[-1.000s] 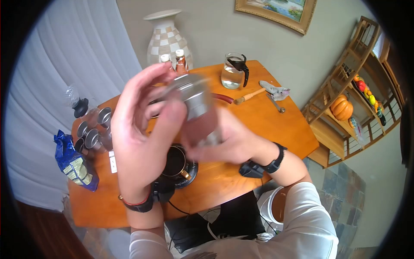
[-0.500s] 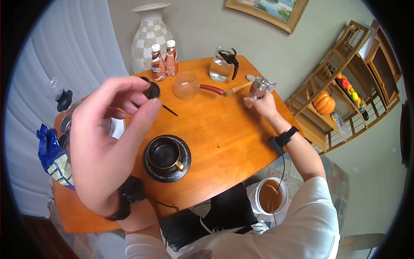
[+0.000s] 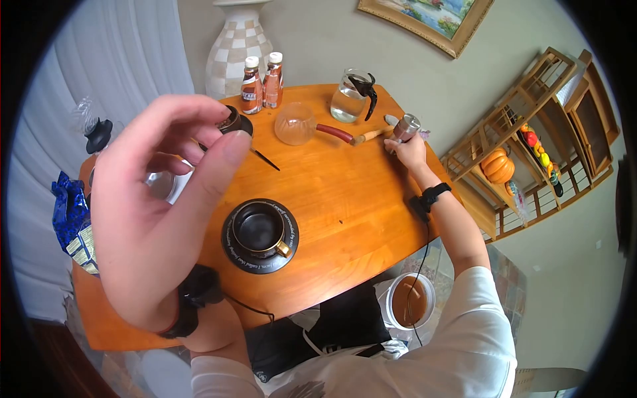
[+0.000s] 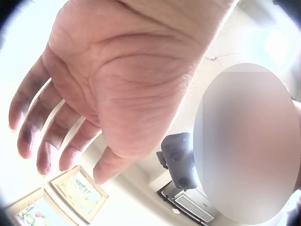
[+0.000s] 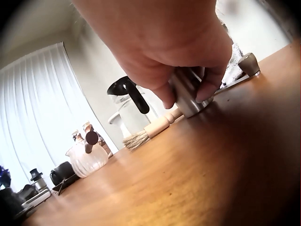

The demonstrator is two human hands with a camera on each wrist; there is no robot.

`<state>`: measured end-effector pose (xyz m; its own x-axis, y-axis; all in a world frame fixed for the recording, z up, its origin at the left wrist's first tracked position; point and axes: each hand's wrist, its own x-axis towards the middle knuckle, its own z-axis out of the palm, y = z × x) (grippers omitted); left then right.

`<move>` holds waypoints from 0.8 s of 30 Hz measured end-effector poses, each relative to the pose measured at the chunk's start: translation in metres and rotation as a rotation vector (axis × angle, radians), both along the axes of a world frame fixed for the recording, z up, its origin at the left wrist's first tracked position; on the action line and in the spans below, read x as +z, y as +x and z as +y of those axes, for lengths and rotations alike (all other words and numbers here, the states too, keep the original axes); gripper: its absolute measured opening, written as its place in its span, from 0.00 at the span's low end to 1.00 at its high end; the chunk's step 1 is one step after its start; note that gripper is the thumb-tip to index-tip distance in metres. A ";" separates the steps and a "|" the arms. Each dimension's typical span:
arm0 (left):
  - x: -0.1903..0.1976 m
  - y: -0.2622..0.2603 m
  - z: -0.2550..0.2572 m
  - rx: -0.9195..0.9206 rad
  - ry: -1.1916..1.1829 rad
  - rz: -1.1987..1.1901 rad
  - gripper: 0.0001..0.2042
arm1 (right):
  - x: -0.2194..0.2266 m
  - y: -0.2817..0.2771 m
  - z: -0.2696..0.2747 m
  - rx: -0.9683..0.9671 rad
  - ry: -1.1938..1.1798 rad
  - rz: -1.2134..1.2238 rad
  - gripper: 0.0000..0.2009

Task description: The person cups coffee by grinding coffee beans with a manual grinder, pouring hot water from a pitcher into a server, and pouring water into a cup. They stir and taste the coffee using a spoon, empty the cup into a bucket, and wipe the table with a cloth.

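Observation:
My right hand (image 3: 410, 152) grips a cylindrical metal hand coffee grinder (image 3: 407, 126) at the table's right side. In the right wrist view, fingers and thumb wrap the grinder (image 5: 187, 94), its base right at the wood. A metal crank with a knob (image 5: 248, 64) lies beside it. Raised over the table's left part, my left hand (image 3: 156, 212) holds nothing, its fingers loosely bent; the left wrist view shows them spread apart. A black cup (image 3: 257, 225) with a gold handle stands on a black saucer (image 3: 265, 266) near the front edge.
Behind are a glass pot (image 3: 294, 124) with a red handle, a wooden brush (image 3: 371, 136), a water jug (image 3: 348, 101) and two bottles (image 3: 251, 89). A blue bag (image 3: 68, 209) stands left. Below the front edge is a bucket (image 3: 431, 302) of brown liquid.
The right hand has carried the grinder from beside the left hand, above the cup, to the table's right side. The left hand has let go and shifted left, still raised.

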<state>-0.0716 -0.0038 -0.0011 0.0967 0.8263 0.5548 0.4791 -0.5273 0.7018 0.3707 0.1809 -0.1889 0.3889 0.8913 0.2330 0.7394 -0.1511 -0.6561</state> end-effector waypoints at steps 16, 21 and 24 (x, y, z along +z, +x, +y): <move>-0.003 -0.010 0.000 0.028 -0.013 -0.072 0.08 | 0.056 -0.024 0.015 0.057 0.687 0.211 0.15; -0.002 -0.011 -0.003 0.062 -0.008 -0.060 0.09 | 0.065 -0.062 0.069 -0.018 0.441 0.436 0.20; -0.002 -0.012 -0.003 0.116 -0.002 -0.049 0.10 | 0.068 -0.084 0.088 -0.086 0.189 0.610 0.23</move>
